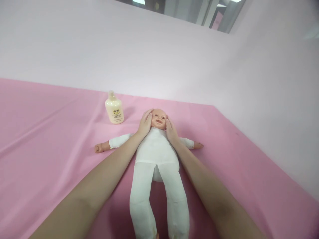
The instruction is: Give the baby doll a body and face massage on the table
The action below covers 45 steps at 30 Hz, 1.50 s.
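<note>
item record: baby doll, held at the head by two bare hands

landmark: the baby doll (pixel 156 149), lying face up on a pink-covered surface (pixel 50 132), arms flung out to both sides, legs running toward the camera.

- doll: hard, glossy-looking head; body, arms and legs in white cloth. judged light, with a soft, floppy trunk and limbs and a stiff head (the head would likely loll if only the body were lifted). smooth head may be a little slippery; safest hold judged to be a cupped palm on each side of the head, or one hand under the neck and trunk.
- left hand (pixel 145 124): laid flat against the side of the doll's head nearer the bottle, fingers spread up along the temple; the grip is open and cupping, not pinching.
- right hand (pixel 170 129): mirrors it on the other side of the head, fingers extended against the cheek, palm resting near the doll's shoulder. both forearms run alongside the doll's trunk and legs.
- bottle (pixel 114 109): cream-coloured, capped, upright, just beyond the doll's outstretched arm on the left-hand side, apart from the head and untouched (label print too small to read).
- backdrop: pale wall behind the doll's head.
</note>
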Motion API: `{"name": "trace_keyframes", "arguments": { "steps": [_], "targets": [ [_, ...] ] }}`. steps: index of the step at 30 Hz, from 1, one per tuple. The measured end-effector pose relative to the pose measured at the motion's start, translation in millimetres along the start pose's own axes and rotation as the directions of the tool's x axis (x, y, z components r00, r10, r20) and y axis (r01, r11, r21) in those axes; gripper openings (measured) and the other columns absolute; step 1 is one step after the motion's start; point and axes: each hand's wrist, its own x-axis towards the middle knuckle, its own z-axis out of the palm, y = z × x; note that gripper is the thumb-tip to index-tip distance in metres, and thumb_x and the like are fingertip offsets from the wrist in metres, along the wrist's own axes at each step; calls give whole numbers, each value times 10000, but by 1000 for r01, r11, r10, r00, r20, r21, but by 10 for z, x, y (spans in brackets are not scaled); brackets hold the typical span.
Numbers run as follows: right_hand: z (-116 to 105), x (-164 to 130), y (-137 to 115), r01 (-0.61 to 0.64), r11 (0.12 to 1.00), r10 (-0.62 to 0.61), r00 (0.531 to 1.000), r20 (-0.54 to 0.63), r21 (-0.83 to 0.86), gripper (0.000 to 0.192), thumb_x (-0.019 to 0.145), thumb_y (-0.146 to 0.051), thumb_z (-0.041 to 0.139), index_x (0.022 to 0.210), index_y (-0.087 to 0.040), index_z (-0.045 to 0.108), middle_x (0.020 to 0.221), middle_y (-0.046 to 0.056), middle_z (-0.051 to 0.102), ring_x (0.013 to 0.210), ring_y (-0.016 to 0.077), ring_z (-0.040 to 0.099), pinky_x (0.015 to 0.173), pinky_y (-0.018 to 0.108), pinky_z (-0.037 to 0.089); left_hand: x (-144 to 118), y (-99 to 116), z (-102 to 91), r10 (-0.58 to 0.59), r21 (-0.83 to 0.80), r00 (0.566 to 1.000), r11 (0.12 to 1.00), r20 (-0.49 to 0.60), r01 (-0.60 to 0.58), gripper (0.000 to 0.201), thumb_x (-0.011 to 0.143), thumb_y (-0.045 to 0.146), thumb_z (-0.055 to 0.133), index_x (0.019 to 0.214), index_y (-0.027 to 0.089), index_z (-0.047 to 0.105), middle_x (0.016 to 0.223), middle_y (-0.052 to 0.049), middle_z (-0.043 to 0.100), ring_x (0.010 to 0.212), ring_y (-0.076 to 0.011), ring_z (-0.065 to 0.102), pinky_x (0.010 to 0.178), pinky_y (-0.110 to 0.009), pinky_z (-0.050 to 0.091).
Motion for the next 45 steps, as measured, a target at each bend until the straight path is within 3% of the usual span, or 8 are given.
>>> {"name": "trace_keyframes", "arguments": {
  "steps": [45],
  "targets": [
    [-22, -7, 8, 4, 1000, -4, 1000, 1, -7, 581, 904, -597, 393, 1429, -347, 405, 1469, -66, 463, 1449, 191, 294, 1207, 455, 272, 11, -39, 9, 18, 12, 1000, 1000, 2, -18, 387, 968, 381, 362, 1239, 187, 557, 1350, -93, 552, 1293, -178, 485, 1171, -370, 317]
  ]
}}
